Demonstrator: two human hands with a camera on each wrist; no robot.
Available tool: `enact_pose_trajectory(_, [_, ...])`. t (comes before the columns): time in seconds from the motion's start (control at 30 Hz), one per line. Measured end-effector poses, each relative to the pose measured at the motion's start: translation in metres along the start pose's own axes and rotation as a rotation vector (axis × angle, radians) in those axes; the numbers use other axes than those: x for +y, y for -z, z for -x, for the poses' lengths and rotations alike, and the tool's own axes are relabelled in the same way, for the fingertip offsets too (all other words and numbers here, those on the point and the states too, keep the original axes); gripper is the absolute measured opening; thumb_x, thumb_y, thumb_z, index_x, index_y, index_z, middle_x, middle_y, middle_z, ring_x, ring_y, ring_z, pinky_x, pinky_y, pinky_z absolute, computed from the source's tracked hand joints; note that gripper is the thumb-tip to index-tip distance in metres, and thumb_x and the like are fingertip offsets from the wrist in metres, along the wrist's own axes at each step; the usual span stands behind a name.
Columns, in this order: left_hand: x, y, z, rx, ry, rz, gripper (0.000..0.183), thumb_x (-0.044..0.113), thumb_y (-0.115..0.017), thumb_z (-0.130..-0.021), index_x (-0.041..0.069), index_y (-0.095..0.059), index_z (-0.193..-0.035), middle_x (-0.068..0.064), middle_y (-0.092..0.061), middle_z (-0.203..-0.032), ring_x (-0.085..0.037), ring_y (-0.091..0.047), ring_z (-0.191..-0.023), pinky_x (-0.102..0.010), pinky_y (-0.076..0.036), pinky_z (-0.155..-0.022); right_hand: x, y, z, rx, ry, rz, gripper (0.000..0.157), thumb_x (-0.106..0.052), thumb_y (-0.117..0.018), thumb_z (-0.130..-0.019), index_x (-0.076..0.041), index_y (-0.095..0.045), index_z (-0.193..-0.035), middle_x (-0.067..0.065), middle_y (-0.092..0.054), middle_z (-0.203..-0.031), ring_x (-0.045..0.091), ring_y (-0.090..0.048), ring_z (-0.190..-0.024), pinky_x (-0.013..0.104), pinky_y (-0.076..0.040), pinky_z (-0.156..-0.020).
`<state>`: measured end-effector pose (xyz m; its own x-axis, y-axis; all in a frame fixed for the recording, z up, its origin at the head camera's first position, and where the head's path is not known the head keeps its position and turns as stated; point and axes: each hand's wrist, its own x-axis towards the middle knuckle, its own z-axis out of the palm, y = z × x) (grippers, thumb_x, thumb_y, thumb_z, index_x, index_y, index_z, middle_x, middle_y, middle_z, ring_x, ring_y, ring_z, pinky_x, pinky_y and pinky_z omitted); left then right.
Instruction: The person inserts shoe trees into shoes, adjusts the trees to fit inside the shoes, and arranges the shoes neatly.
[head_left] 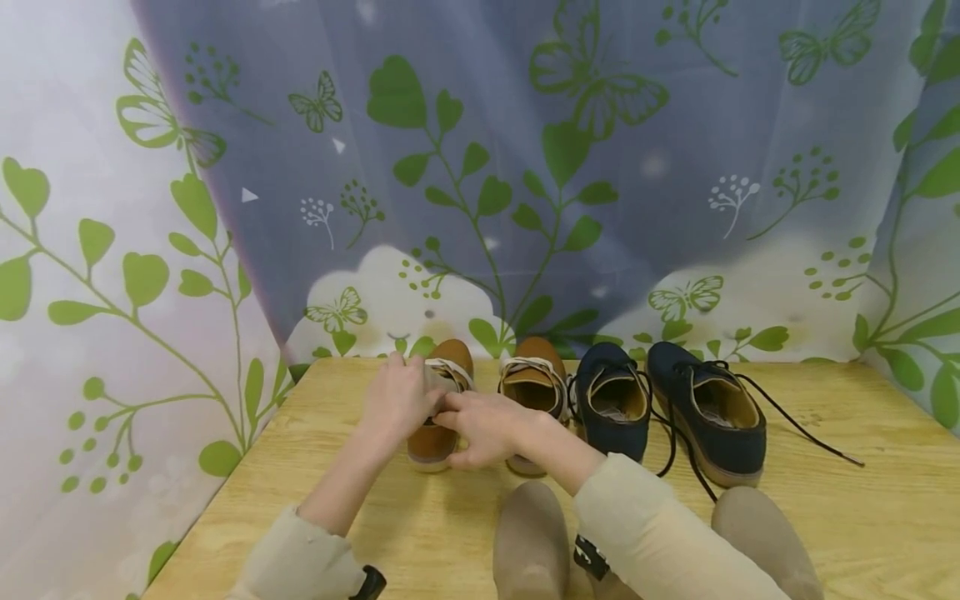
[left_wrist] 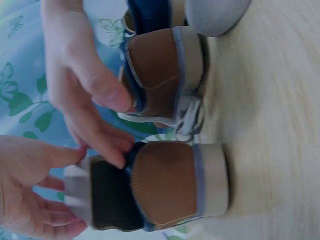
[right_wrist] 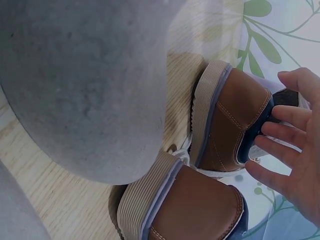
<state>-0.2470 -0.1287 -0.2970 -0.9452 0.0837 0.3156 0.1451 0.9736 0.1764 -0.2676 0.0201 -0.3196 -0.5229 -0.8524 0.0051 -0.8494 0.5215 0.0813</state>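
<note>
A brown shoe point(head_left: 429, 443) with white laces stands leftmost in the head view, heel towards me. My left hand point(head_left: 399, 396) is at its left side; in the left wrist view its thumb and fingers hold the pale tongue point(left_wrist: 78, 195), raised from the dark opening. From the right, my right hand point(head_left: 487, 427) reaches to the same shoe. Its fingers point(right_wrist: 282, 142) are spread and loosely extended at the dark blue collar point(right_wrist: 250, 135). The second brown shoe point(head_left: 542, 350) stands just right of that hand, its laces loose.
Two navy shoes point(head_left: 611, 375) point(head_left: 720, 425) stand to the right, with long dark laces point(head_left: 798, 421) trailing over the wood surface point(head_left: 840, 517). Rounded beige forms point(head_left: 531, 533) point(head_left: 765, 533), knees or shoe tips, are nearest me. A leaf-patterned curtain point(head_left: 480, 250) hangs behind.
</note>
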Motion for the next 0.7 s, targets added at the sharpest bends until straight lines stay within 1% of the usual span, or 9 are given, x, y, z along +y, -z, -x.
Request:
enact_pose_trajectory(0.07, [-0.002,0.004,0.001,-0.02,-0.028,0.023,0.052,0.029,-0.072,-0.081,-0.007,-0.056,-0.115,-0.026,-0.051,-0.105,-0.036,-0.056,-0.092,-0.042,-0.051,-0.072,-0.001,0.0,0.0,-0.01,-0.004,-0.006,0.058,-0.04,-0.061,-0.086,-0.012,-0.049,-0.135,0.002,-0.044,-0.129,0.018,-0.045,-0.118,0.031,-0.038,-0.097])
enact_pose_trajectory(0.13, [-0.004,0.009,0.001,-0.036,-0.074,0.035,0.055,0.025,-0.073,-0.079,-0.007,-0.054,-0.119,-0.027,-0.051,-0.108,-0.035,-0.055,-0.093,-0.042,-0.051,-0.074,-0.001,0.0,0.0,-0.018,-0.011,-0.002,0.059,-0.041,-0.061,-0.086,-0.012,-0.048,-0.136,0.002,-0.045,-0.127,0.018,-0.046,-0.114,0.03,-0.04,-0.094])
enact_pose_trajectory(0.27, [-0.007,0.016,0.0,-0.05,-0.194,0.031,0.044,0.012,-0.071,-0.079,-0.003,-0.058,-0.118,-0.021,-0.052,-0.103,-0.03,-0.054,-0.087,-0.039,-0.049,-0.073,0.0,0.0,0.0,-0.024,-0.018,0.023,0.06,-0.044,-0.059,-0.086,-0.013,-0.048,-0.136,0.001,-0.046,-0.12,0.015,-0.048,-0.103,0.029,-0.042,-0.088])
enact_pose_trajectory(0.33, [-0.009,0.018,0.0,-0.067,-0.23,0.018,0.038,0.006,-0.068,-0.078,-0.001,-0.06,-0.115,-0.018,-0.051,-0.1,-0.029,-0.052,-0.086,-0.038,-0.049,-0.072,0.001,0.0,0.001,-0.019,-0.014,0.025,0.059,-0.044,-0.059,-0.086,-0.013,-0.049,-0.136,0.001,-0.046,-0.118,0.014,-0.048,-0.099,0.028,-0.042,-0.086])
enact_pose_trajectory(0.4, [-0.011,0.019,0.0,-0.083,-0.25,0.006,0.038,0.006,-0.068,-0.078,0.0,-0.061,-0.115,-0.017,-0.051,-0.1,-0.03,-0.052,-0.088,-0.039,-0.049,-0.072,0.001,0.0,0.001,-0.014,-0.008,0.022,0.059,-0.044,-0.059,-0.086,-0.014,-0.049,-0.136,0.0,-0.046,-0.116,0.014,-0.048,-0.098,0.028,-0.041,-0.086])
enact_pose_trajectory(0.53, [-0.014,0.019,0.0,-0.1,-0.276,-0.018,0.049,0.009,-0.075,-0.074,0.001,-0.059,-0.119,-0.018,-0.05,-0.105,-0.033,-0.052,-0.094,-0.04,-0.05,-0.072,0.001,-0.001,0.002,-0.014,0.0,0.012,0.058,-0.044,-0.059,-0.086,-0.014,-0.049,-0.135,0.0,-0.047,-0.115,0.014,-0.048,-0.096,0.027,-0.042,-0.085])
enact_pose_trajectory(0.6, [-0.016,0.019,0.0,-0.096,-0.31,-0.039,0.053,0.011,-0.078,-0.071,0.001,-0.058,-0.119,-0.018,-0.05,-0.105,-0.033,-0.051,-0.094,-0.039,-0.049,-0.073,0.002,-0.002,0.002,-0.016,0.001,0.011,0.058,-0.044,-0.058,-0.086,-0.014,-0.049,-0.136,0.0,-0.046,-0.114,0.013,-0.048,-0.095,0.027,-0.042,-0.083])
enact_pose_trajectory(0.7, [-0.018,0.019,-0.002,-0.084,-0.382,-0.075,0.055,0.013,-0.08,-0.07,-0.002,-0.058,-0.118,-0.018,-0.05,-0.105,-0.032,-0.049,-0.093,-0.038,-0.048,-0.075,0.003,-0.002,0.001,-0.014,0.005,0.014,0.059,-0.045,-0.058,-0.087,-0.014,-0.049,-0.135,0.0,-0.047,-0.115,0.014,-0.048,-0.097,0.027,-0.042,-0.084])
